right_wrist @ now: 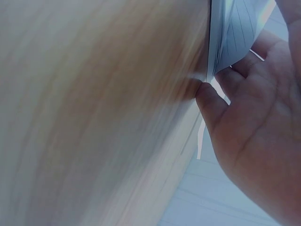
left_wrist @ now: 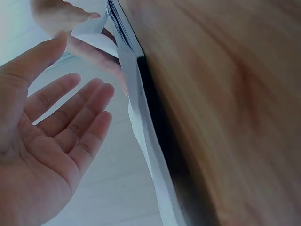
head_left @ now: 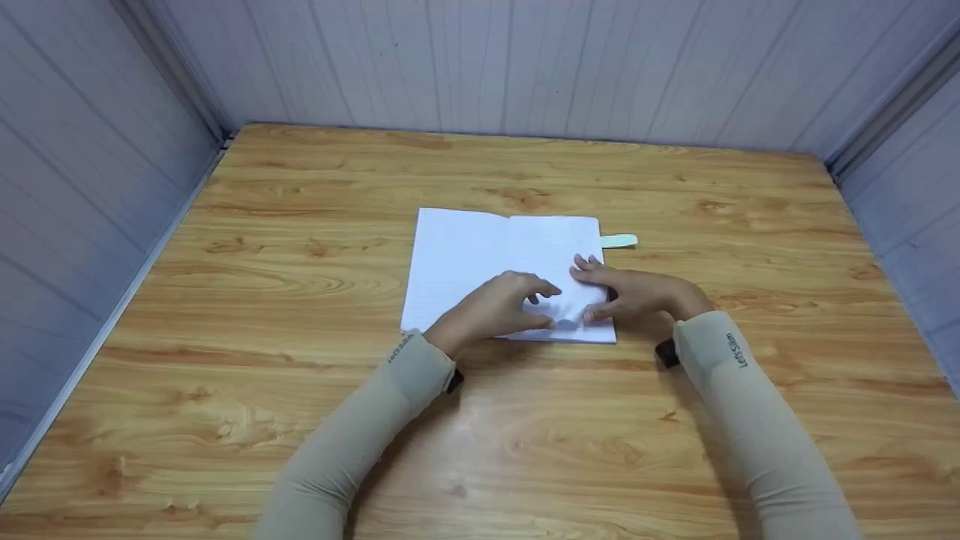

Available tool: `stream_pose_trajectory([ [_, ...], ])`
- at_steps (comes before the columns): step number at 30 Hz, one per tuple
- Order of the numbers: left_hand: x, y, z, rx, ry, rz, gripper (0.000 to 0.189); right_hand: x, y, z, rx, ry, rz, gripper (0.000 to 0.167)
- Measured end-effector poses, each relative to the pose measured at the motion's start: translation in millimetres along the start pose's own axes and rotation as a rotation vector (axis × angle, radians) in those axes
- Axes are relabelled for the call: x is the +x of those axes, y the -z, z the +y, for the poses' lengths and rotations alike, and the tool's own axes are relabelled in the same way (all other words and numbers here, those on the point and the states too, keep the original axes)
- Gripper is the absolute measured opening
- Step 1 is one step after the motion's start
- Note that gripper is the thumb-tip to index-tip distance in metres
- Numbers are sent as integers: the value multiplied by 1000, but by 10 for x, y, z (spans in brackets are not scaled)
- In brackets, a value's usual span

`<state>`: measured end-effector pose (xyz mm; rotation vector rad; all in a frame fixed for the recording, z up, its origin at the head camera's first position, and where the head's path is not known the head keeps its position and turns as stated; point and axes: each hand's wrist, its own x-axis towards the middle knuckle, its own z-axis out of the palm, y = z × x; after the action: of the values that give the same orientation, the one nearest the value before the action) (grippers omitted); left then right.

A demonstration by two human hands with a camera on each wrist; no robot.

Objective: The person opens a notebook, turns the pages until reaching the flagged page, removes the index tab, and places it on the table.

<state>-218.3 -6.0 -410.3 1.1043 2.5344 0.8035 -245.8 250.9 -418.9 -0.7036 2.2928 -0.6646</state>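
Observation:
An open notebook (head_left: 465,251) with white lined pages lies on the wooden table. The right hand (head_left: 637,292) reaches over the right page's outer edge, fingers spread and fairly straight, thumb apart from them near the lower corner. In the right wrist view, a lined page (right_wrist: 241,35) curves up beside the right hand (right_wrist: 263,113), whose little finger is at the book's edge. The left hand (head_left: 502,304) hovers over the lower middle of the notebook with relaxed fingers. Nothing lies in the left hand (left_wrist: 61,127) in its wrist view, palm facing the curled page (left_wrist: 91,30).
A pale green tab (head_left: 619,241) sticks out from the notebook's right side. The wooden table (head_left: 300,420) surrounds the notebook, with panelled walls (head_left: 480,67) behind and at both sides. Dark wrist devices (head_left: 666,352) show under the beige sleeves (head_left: 750,420).

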Motion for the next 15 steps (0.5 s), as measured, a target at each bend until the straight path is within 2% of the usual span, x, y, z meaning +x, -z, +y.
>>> stream_pose_trajectory([
  [8,94,-60,90,20,3,-20,42,-10,9,2,-7,-4,-1,86],
  [15,133,-73,107,13,-9,-34,32,-6,3,10,1,-10,-3,87],
])
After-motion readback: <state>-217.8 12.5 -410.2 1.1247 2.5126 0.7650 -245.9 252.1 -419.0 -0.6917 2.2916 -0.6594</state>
